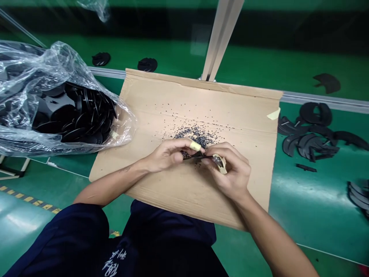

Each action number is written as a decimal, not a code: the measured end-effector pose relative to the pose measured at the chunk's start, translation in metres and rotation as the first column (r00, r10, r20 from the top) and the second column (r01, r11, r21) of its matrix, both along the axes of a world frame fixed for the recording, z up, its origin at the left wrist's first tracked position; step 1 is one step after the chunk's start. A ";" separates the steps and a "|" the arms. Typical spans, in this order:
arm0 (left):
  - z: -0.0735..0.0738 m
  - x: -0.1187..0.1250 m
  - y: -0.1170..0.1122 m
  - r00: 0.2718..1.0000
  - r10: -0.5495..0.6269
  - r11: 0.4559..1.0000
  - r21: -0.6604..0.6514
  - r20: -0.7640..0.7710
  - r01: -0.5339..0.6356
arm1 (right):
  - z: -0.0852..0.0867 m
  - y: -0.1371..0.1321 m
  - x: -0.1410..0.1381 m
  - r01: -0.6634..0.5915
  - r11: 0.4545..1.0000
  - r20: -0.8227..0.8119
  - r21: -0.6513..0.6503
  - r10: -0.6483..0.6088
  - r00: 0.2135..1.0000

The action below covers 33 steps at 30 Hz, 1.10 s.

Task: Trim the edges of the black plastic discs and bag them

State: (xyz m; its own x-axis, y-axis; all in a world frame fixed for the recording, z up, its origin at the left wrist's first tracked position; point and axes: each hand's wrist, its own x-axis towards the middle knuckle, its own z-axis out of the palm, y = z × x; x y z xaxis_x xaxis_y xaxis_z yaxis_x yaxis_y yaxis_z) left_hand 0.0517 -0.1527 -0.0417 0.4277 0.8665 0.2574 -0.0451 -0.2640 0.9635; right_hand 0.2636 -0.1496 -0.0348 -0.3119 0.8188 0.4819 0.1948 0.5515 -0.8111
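left forearm bare and slanting up from the lower left, left hand with palm turned inward, index finger arched over the thumb, right forearm bare and angled from the lower right, right hand with fingers curled in a grip, fingertips of both nearly meeting

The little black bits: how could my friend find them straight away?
Look for the big tan cardboard sheet on the green worktop. Near its middle, mostly just beyond the left hand and right hand, tiny black bits lie scattered. They're like specks, far smaller than the curved black pieces on the right.
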 end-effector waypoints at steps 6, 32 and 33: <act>-0.007 0.007 -0.003 0.952 0.295 0.933 0.238 -0.083 -0.268 | 0.003 0.005 0.007 -0.078 0.996 0.068 0.035 0.076 0.995; -0.006 0.001 0.003 0.963 0.269 0.888 0.394 -0.021 -0.239 | 0.001 0.012 0.022 -0.012 0.908 0.552 0.419 -0.244 0.798; -0.007 0.001 0.003 0.963 0.270 0.884 0.400 -0.017 -0.241 | 0.001 0.011 0.021 -0.017 0.893 0.560 0.451 -0.267 0.785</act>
